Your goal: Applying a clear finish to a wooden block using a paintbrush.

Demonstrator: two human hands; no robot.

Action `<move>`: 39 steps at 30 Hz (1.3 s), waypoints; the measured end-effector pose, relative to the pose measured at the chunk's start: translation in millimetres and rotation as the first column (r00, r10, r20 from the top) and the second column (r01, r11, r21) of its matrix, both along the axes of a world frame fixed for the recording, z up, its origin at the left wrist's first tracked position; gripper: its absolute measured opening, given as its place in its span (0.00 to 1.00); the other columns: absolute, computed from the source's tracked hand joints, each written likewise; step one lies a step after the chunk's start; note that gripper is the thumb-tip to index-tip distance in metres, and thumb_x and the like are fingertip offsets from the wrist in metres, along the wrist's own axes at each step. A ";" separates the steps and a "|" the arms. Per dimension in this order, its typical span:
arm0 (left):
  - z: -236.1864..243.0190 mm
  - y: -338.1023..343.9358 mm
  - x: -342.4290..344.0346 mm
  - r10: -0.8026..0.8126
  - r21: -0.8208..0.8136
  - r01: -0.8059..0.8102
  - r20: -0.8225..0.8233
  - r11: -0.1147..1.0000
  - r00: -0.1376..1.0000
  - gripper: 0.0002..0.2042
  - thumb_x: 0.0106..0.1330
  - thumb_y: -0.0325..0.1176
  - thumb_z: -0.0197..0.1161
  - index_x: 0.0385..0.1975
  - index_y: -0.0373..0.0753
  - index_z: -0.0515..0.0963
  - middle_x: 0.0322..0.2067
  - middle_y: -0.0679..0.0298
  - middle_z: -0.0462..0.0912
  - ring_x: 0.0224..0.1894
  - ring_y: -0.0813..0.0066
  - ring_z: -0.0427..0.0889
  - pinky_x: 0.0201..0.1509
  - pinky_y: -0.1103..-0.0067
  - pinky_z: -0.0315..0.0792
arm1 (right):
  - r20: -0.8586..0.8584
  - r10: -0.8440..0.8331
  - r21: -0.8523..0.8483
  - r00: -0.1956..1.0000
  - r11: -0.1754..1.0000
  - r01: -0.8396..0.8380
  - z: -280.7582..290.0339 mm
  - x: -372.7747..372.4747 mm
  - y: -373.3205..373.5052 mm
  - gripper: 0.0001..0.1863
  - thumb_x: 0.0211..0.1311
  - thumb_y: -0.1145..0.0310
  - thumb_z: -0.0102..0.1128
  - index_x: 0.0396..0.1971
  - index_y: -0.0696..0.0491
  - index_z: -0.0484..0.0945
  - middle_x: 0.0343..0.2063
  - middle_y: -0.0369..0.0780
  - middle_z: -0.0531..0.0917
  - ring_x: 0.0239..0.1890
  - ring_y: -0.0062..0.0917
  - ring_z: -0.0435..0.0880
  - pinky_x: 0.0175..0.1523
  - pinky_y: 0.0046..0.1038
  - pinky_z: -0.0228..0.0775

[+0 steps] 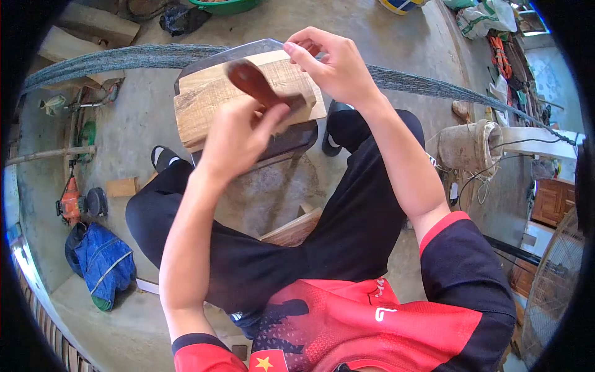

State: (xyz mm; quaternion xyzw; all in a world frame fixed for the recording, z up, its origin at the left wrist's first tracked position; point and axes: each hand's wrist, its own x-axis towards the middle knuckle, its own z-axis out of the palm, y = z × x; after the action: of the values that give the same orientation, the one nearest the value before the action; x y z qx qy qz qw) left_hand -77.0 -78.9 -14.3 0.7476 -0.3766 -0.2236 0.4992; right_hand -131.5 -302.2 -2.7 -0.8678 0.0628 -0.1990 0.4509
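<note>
My left hand (245, 133) is closed around a tool with a reddish-brown, rounded wooden handle (248, 79). It is blurred, and its exact kind cannot be made out. The handle slants up to the left over a pale wooden board (198, 111). My right hand (334, 65) hangs over the board's far right corner, thumb and fingers brought together; whatever is between them, if anything, is hidden. Beneath the board is a dark, smooth-topped stool or stand (297, 137), between my feet.
A grey woven hammock (133, 60) stretches across behind the board. A wood piece (294, 229) lies between my legs. At left are an orange power tool (71, 201) and blue cloth (108, 263). A pale sack-like bundle (462, 147) and a fan (551, 291) stand right.
</note>
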 end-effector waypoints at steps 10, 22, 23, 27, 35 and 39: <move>-15.5 4.9 54.5 0.226 -0.138 -0.180 0.549 0.974 0.804 0.11 0.73 0.37 0.70 0.49 0.42 0.90 0.44 0.58 0.93 0.42 0.64 0.90 0.49 0.72 0.80 | -0.022 0.026 -0.012 0.999 1.000 -0.026 3.8 -5.3 -1.3 0.15 0.73 0.59 0.68 0.44 0.57 0.88 0.33 0.40 0.91 0.34 0.24 0.89 0.42 0.27 0.81; -15.9 0.9 30.8 0.305 -0.020 -0.326 0.408 0.945 0.860 0.12 0.71 0.39 0.72 0.50 0.43 0.90 0.35 0.54 0.91 0.34 0.61 0.90 0.39 0.69 0.79 | -0.019 0.013 0.005 1.000 1.000 -0.013 -1.7 -6.5 -3.1 0.15 0.72 0.59 0.69 0.43 0.57 0.88 0.31 0.40 0.91 0.32 0.23 0.89 0.40 0.27 0.80; -16.0 3.4 40.8 0.339 -0.100 -0.337 0.510 0.936 0.791 0.12 0.72 0.38 0.72 0.49 0.42 0.90 0.38 0.55 0.92 0.37 0.62 0.90 0.42 0.71 0.79 | -0.024 0.009 -0.001 1.000 1.000 -0.009 -0.4 -6.7 -2.6 0.15 0.72 0.59 0.69 0.43 0.57 0.88 0.31 0.40 0.91 0.32 0.23 0.89 0.40 0.26 0.80; -16.4 8.1 64.0 0.331 -0.244 -0.225 0.739 0.943 0.586 0.11 0.70 0.34 0.72 0.49 0.45 0.89 0.46 0.60 0.92 0.46 0.62 0.90 0.53 0.71 0.79 | -0.014 0.009 -0.029 1.000 1.000 -0.009 2.8 -7.2 -2.5 0.14 0.72 0.60 0.69 0.42 0.57 0.88 0.31 0.40 0.91 0.32 0.23 0.89 0.40 0.26 0.80; -16.7 -29.1 -2.8 -0.033 -0.157 0.146 0.561 0.977 0.827 0.11 0.67 0.32 0.73 0.48 0.42 0.88 0.41 0.58 0.91 0.41 0.59 0.88 0.52 0.68 0.77 | 0.081 -0.124 0.071 0.989 0.990 0.118 1.3 -1.7 -23.0 0.15 0.72 0.60 0.67 0.42 0.58 0.88 0.31 0.39 0.91 0.33 0.20 0.89 0.42 0.25 0.81; -20.5 -36.3 3.9 0.078 -0.113 -0.058 0.183 0.992 0.980 0.12 0.70 0.39 0.73 0.47 0.40 0.88 0.32 0.55 0.89 0.31 0.63 0.87 0.37 0.70 0.78 | 0.066 -0.124 0.088 0.990 0.989 0.118 -0.8 -1.8 -21.8 0.15 0.73 0.59 0.67 0.40 0.58 0.88 0.30 0.38 0.91 0.33 0.19 0.89 0.42 0.24 0.81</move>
State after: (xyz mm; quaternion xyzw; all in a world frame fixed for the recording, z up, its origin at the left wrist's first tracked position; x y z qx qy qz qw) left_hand -73.1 -115.3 -34.8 0.7499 -0.4075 -0.1144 0.5085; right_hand -133.2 -324.1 -3.5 -0.8352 0.1076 -0.2540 0.4757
